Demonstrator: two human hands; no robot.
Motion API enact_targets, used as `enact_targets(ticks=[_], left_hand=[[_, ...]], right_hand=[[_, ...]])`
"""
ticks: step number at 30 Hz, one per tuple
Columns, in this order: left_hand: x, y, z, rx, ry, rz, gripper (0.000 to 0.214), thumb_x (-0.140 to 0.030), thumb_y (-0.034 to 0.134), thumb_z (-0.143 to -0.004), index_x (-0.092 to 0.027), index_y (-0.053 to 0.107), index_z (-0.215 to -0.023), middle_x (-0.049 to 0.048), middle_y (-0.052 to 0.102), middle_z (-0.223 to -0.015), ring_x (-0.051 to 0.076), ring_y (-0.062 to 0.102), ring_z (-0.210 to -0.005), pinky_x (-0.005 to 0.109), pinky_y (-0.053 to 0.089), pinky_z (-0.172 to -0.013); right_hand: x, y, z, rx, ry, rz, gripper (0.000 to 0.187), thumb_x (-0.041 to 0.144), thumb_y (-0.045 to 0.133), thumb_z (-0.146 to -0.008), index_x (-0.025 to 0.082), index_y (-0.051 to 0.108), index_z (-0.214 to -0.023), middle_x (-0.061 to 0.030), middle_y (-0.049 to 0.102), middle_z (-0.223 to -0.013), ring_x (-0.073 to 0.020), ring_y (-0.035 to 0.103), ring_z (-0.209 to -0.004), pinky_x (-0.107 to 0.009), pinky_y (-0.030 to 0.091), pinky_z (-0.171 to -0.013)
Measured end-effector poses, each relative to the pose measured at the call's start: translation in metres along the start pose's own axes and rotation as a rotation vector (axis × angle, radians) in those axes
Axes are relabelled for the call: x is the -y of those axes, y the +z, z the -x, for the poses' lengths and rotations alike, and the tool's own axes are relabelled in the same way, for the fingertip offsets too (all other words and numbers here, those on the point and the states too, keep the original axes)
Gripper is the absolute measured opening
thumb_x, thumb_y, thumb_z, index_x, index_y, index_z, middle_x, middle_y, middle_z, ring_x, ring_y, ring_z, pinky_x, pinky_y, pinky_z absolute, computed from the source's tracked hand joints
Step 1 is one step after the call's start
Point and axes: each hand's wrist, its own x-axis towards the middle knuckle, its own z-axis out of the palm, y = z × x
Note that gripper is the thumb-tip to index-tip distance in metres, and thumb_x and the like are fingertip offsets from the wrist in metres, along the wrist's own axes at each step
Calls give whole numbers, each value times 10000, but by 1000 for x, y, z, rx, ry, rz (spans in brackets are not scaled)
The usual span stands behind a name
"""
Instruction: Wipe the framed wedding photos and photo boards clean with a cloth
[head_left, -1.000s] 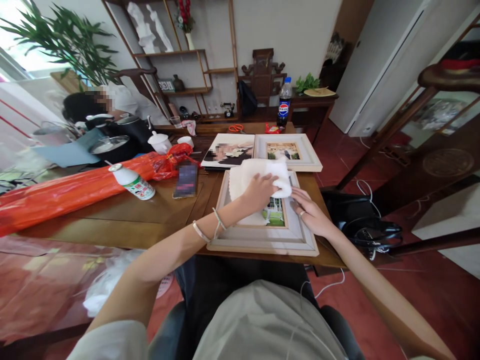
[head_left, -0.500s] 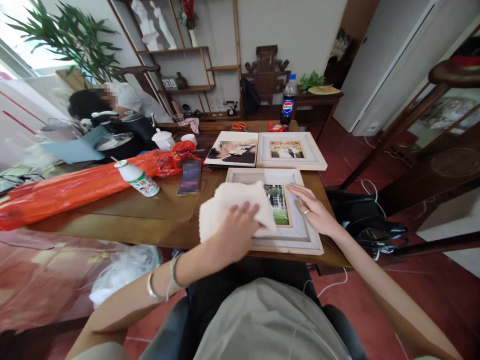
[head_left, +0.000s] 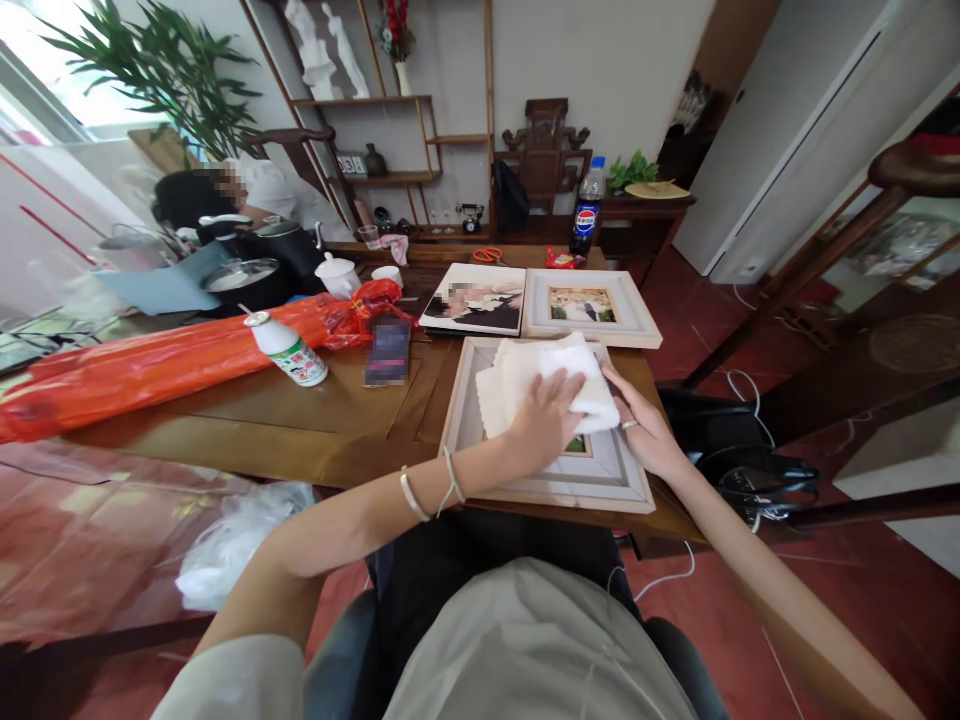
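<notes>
A pale wooden picture frame lies flat at the table's near edge in front of me. My left hand presses a white cloth down on the frame's glass, fingers lying over the cloth. My right hand rests flat on the frame's right border, fingers stretched out, a ring on one finger. The cloth hides most of the picture; only a green corner shows below it.
Behind lie a second framed photo and an unframed print. To the left: a phone, a white bottle, a long red plastic bag, pots. A soda bottle stands at the far edge. Another person sits far left.
My left hand has slid the cloth from the frame's lower left corner up and right across the glass. The right hand stays on the right border.
</notes>
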Motion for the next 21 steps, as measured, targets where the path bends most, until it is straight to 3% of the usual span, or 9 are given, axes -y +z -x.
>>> enact_targets(ticks=[4, 9, 13, 16, 21], left_hand=[[27, 0, -19, -4, -69, -61, 352, -126, 444, -937, -215, 647, -1210, 85, 324, -1533, 345, 268, -1416, 580, 279, -1109], [46, -18, 5, 106, -75, -105, 347, -50, 464, -886, -164, 676, -1136, 108, 395, -1494, 349, 352, -1374, 536, 378, -1048], [34, -20, 22, 66, 79, -35, 345, -95, 486, -893, -233, 666, -1154, 66, 419, -1483, 285, 385, -1364, 458, 393, -1044], [17, -8, 10, -39, 137, 20, 308, -154, 444, -938, -215, 691, -1111, 77, 336, -1531, 290, 303, -1410, 469, 324, -1091], [5, 1, -14, -95, 251, 82, 274, -208, 463, -939, -203, 696, -1084, 82, 294, -1549, 295, 246, -1434, 494, 236, -1131]], right_hand=[[0, 0, -1, 6, 29, 18, 559, 434, 447, -946, 309, 313, -1475, -27, 288, -1571, -234, 240, -1453, -509, 144, -1199], [-1, 0, -1, 7, 85, 9, 642, 487, 488, -916, 306, 272, -1492, -28, 227, -1592, -248, 183, -1467, -510, 115, -1199], [-5, 2, 1, -41, 221, -28, 643, 556, 426, -923, 314, 262, -1495, -13, 208, -1596, -245, 171, -1467, -485, 95, -1203], [-13, 4, 2, -121, 278, -121, 626, 585, 425, -913, 329, 307, -1472, -1, 246, -1585, -236, 207, -1460, -477, 124, -1201], [-15, 5, -2, -168, 306, -400, 586, 608, 276, -943, 296, 386, -1427, -14, 400, -1518, -225, 368, -1396, -458, 324, -1141]])
